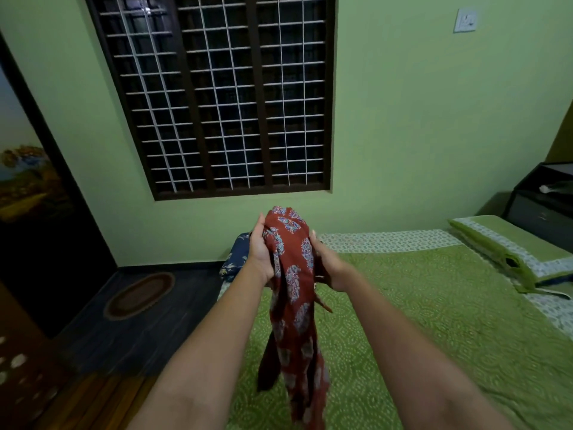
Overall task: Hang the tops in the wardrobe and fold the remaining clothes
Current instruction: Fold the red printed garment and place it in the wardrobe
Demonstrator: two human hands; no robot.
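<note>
While both arms are stretched out over the bed (434, 321), the head view shows a red printed garment (293, 274) bunched up between the hands, held in the air above the near-left part of the mattress. Left hand (259, 254) grasps the bundle from the left, fingers wrapped into the cloth near the top. Right hand (328, 266) grips the right side lower down, thumb up against the fabric. Neither hand is free.

Risks, as I judge them:
- Garment is wadded, so collar and hem are not findable by sight. Shaking it out from a random grip could leave it inside out or twisted.
- Long tail hangs down past the forearms; it could drag on the bedspread or catch underfoot if carried to the wardrobe (28, 197) on the left.
- Cannot tell if it is a top or a bottom, so hang-or-fold is undecided.

Materials: thin, limp woven cloth, rust red with pale blue leaf motifs, a darker strip hanging at the left edge. Bedspread is green with a fine white dotted pattern, flat and matte. A blue floral garment (237, 259) lies crumpled at the bed's far-left corner, behind the left hand. Green-and-white pillow (511, 249) sits at the far right.
</note>
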